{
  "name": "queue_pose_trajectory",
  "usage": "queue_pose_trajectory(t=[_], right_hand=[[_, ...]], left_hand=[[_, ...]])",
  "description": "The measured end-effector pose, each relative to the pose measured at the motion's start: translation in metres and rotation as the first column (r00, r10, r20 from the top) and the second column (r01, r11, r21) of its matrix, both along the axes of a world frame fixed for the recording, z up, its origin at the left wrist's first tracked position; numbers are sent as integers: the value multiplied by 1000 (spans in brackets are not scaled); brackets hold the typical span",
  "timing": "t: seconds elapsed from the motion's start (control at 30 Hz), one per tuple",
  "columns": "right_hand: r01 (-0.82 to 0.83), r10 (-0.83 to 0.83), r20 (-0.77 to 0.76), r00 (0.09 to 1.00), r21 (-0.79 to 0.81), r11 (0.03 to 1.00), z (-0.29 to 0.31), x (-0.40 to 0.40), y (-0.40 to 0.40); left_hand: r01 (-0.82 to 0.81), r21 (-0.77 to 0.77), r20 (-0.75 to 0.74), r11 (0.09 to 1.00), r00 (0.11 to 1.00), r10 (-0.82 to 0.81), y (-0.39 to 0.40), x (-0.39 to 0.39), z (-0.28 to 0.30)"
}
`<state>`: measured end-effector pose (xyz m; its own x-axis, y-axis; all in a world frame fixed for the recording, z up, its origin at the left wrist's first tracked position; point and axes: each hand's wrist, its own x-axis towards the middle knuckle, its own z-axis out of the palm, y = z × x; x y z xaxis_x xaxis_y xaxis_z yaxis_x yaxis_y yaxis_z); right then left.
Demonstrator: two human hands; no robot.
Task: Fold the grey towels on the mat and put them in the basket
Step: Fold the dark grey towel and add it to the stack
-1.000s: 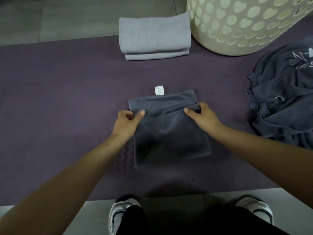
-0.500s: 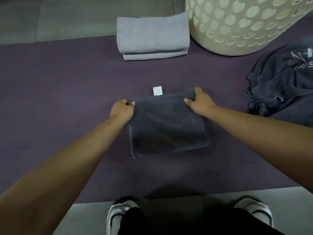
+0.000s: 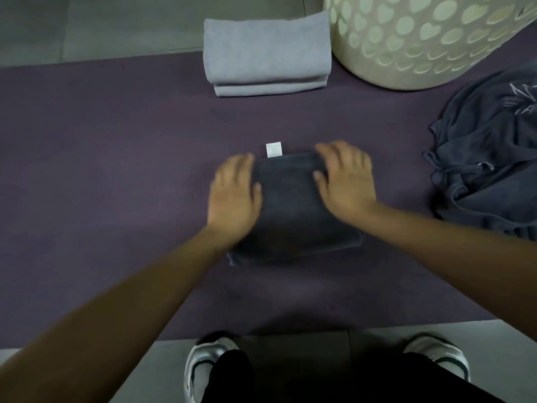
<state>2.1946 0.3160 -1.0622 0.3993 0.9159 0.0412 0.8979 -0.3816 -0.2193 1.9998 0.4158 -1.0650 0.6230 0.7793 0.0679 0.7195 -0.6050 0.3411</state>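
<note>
A dark grey towel (image 3: 290, 210), folded into a small rectangle with a white tag (image 3: 273, 149) at its far edge, lies in the middle of the purple mat (image 3: 116, 170). My left hand (image 3: 234, 196) rests flat on its left side, fingers apart. My right hand (image 3: 345, 178) lies flat on its right side, fingers spread. Neither hand grips the cloth. A light grey folded towel (image 3: 267, 53) sits at the mat's far edge. The cream basket (image 3: 421, 42) with heart-shaped holes stands at the top right.
A crumpled dark grey garment with a drawstring (image 3: 488, 158) lies on the mat's right side. Grey floor (image 3: 87, 24) runs beyond the mat. My two shoes (image 3: 203, 370) stand on the floor at the mat's near edge.
Both hands carried the towel's near edge up to the far edge, finishing the fold. They then let go and now lie flat and open on top of the towel.
</note>
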Motion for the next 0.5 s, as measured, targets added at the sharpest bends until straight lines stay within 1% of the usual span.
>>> queue_pose_trajectory(t=[0.03, 0.07, 0.1, 0.13, 0.17, 0.2, 0.27, 0.33, 0.43, 0.5], right_hand=[[-159, 158, 22, 987, 46, 986, -4, -11, -9], [-287, 286, 28, 958, 37, 957, -11, -21, -19], [-366, 367, 16, 930, -22, 930, -18, -28, -27], [-401, 403, -7, 915, -103, 910, -24, -33, -35], [-412, 414, -24, 910, -171, 895, -30, -35, -42], [-415, 420, -25, 907, -214, 884, -34, -33, -47], [-414, 426, -17, 905, -266, 870, -37, -25, -49], [-385, 398, -17, 917, -290, 876, -36, -21, -49], [-275, 282, -18, 959, -296, 915, -35, -17, -54], [-213, 218, -19, 976, -301, 930, -35, -10, -58]], left_hand=[[164, 28, -14, 986, 986, -164, -14, -1, -9], [270, 17, -57, 963, 962, -269, -30, -2, -17], [324, -39, -129, 945, 936, -326, -44, -3, -22], [336, -93, -200, 937, 916, -348, -57, -4, -28], [334, -119, -261, 935, 898, -353, -65, -8, -35], [325, -113, -301, 939, 889, -344, -68, -12, -42], [304, -92, -350, 948, 881, -317, -64, -17, -48], [253, -84, -342, 964, 901, -266, -60, -21, -50], [138, -87, -294, 987, 943, -158, -58, -31, -49], [88, -108, -279, 990, 953, -115, -58, -39, -49]])
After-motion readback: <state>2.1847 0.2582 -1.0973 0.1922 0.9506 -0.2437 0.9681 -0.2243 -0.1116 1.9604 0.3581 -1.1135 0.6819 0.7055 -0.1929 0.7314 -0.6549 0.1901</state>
